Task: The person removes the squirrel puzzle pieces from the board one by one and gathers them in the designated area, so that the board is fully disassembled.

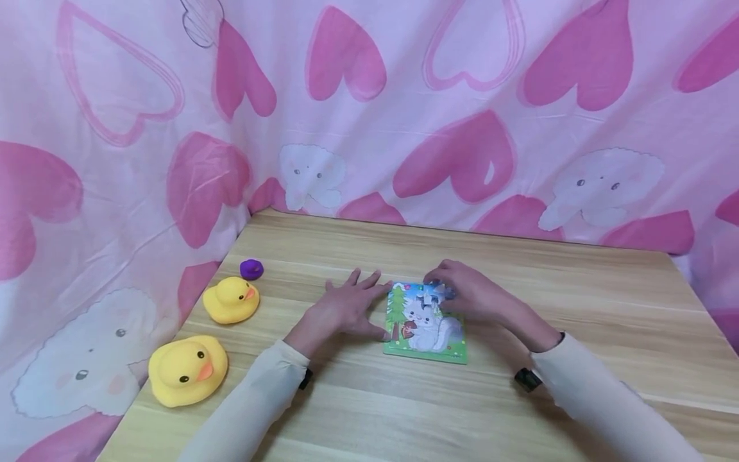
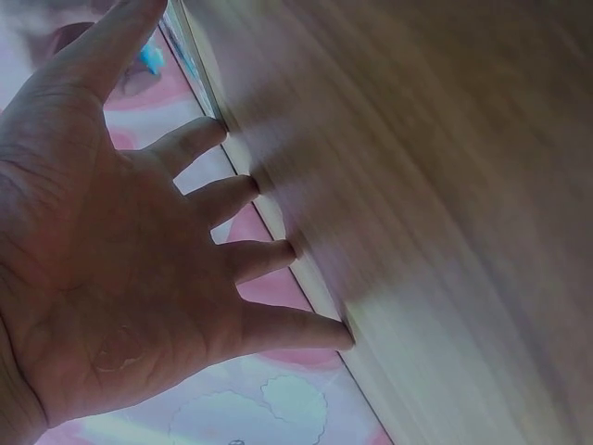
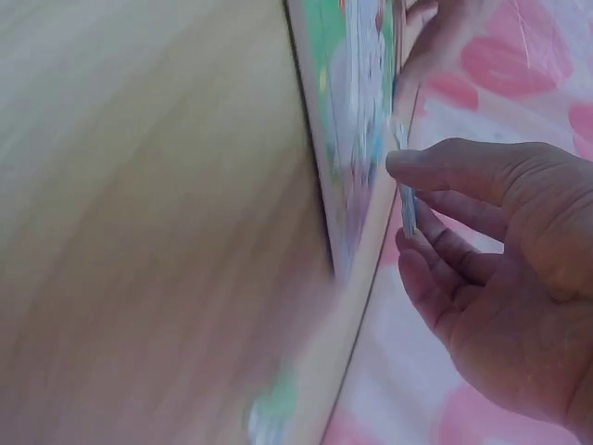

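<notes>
A square picture puzzle (image 1: 427, 337) with a white squirrel, a green tree and a blue top lies flat on the table. Spread wide at its left side, the left hand (image 1: 346, 308) has its thumb and a fingertip at the puzzle's edge; in the left wrist view this hand (image 2: 130, 250) rests its fingertips on the wood. Over the puzzle's upper right corner is the right hand (image 1: 470, 292). The right wrist view shows that hand (image 3: 510, 250) pinching a thin flat piece (image 3: 408, 206) between thumb and fingers, beside the puzzle (image 3: 352, 120).
On the wooden table (image 1: 358, 410), at the left, stand a large yellow duck (image 1: 187, 372), a smaller yellow duck (image 1: 231, 300) and a small purple duck (image 1: 251, 269). A blurred green thing (image 3: 273, 408) shows low in the right wrist view. A pink heart-patterned curtain (image 1: 358, 128) hangs behind.
</notes>
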`<state>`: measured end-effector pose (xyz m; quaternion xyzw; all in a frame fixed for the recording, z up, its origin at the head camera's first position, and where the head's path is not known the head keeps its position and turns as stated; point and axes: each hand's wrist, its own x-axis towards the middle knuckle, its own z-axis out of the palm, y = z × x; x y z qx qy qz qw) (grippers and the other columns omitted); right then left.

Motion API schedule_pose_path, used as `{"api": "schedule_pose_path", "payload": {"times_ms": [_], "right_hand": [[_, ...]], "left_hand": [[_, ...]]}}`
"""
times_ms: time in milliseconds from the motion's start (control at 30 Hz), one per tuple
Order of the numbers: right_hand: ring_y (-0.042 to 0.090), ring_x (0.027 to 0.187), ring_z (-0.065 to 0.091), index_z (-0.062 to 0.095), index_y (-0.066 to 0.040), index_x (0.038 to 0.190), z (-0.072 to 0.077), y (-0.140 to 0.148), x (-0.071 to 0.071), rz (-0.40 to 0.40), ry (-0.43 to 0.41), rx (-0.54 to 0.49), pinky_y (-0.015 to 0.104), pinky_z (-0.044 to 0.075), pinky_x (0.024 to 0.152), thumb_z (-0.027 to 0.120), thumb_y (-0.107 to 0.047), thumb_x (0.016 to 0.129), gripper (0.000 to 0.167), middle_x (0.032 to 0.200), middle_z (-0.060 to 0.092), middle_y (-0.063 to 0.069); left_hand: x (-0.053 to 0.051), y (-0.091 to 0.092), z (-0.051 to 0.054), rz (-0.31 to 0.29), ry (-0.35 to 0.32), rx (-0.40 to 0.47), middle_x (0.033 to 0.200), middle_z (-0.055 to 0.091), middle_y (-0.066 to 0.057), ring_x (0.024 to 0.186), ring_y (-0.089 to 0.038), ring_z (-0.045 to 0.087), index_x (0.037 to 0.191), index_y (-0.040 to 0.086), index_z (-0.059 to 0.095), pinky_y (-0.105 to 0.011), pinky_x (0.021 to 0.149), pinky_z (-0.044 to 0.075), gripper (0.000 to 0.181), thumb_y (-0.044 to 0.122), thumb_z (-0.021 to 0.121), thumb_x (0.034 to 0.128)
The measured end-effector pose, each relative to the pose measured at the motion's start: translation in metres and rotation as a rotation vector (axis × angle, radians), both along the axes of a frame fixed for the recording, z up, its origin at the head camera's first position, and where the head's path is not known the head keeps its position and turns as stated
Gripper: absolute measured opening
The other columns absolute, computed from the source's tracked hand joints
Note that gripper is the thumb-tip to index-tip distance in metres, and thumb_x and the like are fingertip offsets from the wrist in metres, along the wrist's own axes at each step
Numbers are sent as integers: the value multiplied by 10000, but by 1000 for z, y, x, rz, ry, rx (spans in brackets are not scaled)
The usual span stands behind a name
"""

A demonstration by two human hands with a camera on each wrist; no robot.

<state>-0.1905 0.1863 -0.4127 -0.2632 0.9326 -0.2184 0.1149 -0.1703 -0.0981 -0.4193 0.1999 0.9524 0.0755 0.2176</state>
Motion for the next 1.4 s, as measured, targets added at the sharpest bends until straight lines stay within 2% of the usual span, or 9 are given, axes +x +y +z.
{"api": "schedule_pose_path", "payload": {"times_ms": [233,500,600,733,867,1033,1167,1300,1400], "right_hand": [[256,1132,662,696,-195,1360,4,56,10,-70,49,-36,529,600,956,833,-112,867,519,1263,686,45],[293,1092,681,705,-126,1340,-2,131,25,-123,80,-36,544,598,922,840,-67,855,507,1206,696,78],[272,1074,697,721,-128,1319,-8,152,29,-128,112,-29,463,618,888,875,-75,832,513,1179,710,56],[161,1020,675,739,-139,1292,-14,172,32,-141,116,-17,296,603,839,893,-59,808,514,1164,714,31],[121,1000,630,737,-143,1301,-20,176,30,-151,66,2,248,584,837,876,-58,822,506,1189,711,56],[215,1057,638,742,-123,1288,-21,174,26,-111,61,36,290,583,859,872,-40,825,488,1237,703,111],[321,1145,634,727,-93,1296,-17,172,24,-68,67,68,457,581,950,876,-51,816,504,1281,693,150],[438,1251,586,705,-60,1325,-8,157,23,-56,88,86,669,506,1016,847,-90,849,497,1346,676,200],[451,1269,571,697,-45,1332,-4,133,22,-69,94,54,686,495,1031,825,-139,890,470,1357,672,206]], "left_hand": [[1,-1,1,-5,9,-5,1803,135,56,1669,-411,80,1670,435,263,-865,1181,162,1068,735,788,789],[1,-2,0,-2,4,-1,1804,131,51,1669,-414,68,1670,438,259,-878,1170,149,1065,719,794,793],[1,-2,-2,0,5,11,1803,140,46,1669,-414,72,1671,432,263,-885,1164,146,1068,720,794,790],[0,0,-3,0,-3,37,1803,138,43,1670,-413,61,1672,425,266,-886,1168,126,1067,708,801,793],[0,0,-3,2,-3,21,1804,130,51,1672,-407,55,1673,432,255,-880,1174,131,1068,705,801,796],[0,-1,-3,-1,1,13,1804,126,52,1672,-402,56,1675,431,248,-882,1171,137,1071,712,797,799],[0,0,-2,1,-3,18,1805,111,54,1674,-396,41,1676,431,244,-880,1174,122,1067,703,799,806],[1,-1,-2,2,-3,20,1806,108,53,1673,-398,38,1675,431,245,-879,1174,120,1066,698,802,806],[0,-1,-3,2,2,18,1805,117,54,1673,-399,49,1674,434,248,-879,1174,129,1069,707,801,801]]}}
